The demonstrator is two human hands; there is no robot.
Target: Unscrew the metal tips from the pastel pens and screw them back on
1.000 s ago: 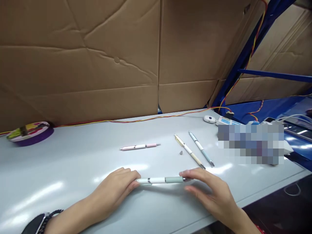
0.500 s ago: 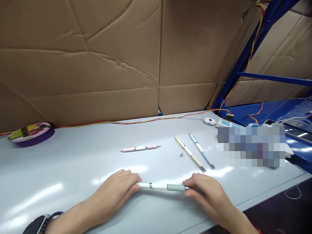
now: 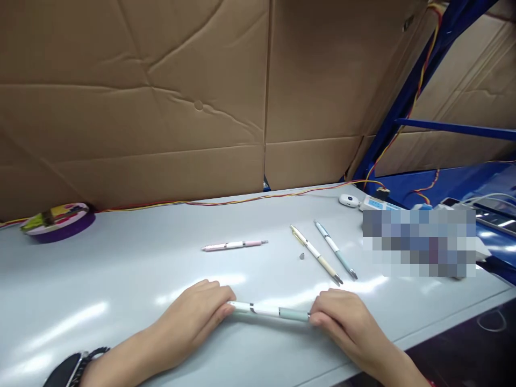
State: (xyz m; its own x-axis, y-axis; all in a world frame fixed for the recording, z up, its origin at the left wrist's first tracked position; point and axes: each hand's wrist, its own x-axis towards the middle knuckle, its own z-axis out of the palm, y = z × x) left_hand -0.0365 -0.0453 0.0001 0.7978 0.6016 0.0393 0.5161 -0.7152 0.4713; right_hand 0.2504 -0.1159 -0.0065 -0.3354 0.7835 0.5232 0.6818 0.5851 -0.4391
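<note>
The left hand [image 3: 205, 309] grasps one end of a green-and-white pen [image 3: 264, 310] between thumb and fingers, while the right hand [image 3: 349, 322] pinches the opposite end, just past the green grip section, its fingers curled in and hiding the tip. The pen is stretched between the two hands near the front of a glossy light-grey table [image 3: 141, 258], sloping slightly down toward the right hand; whether it touches the surface I cannot tell. Beyond it lies a pink-and-white pen [image 3: 234, 245], roughly crosswise, and farther right a yellow-and-white pen [image 3: 316, 255] and a blue-and-white pen [image 3: 336, 250] lie slanted side by side, apart from each other. A small grey piece [image 3: 302, 256] sits just left of the yellow-and-white pen, too small to identify. At the far left of the table is a round purple-sided box [image 3: 68, 231], and thin red and yellow wires [image 3: 221, 203] run along the back edge, below cardboard sheets [image 3: 161, 118], toward a power strip [image 3: 374, 204] on the right. A black watch [image 3: 64, 371] and a braided bracelet [image 3: 89, 359] circle the left wrist
</note>
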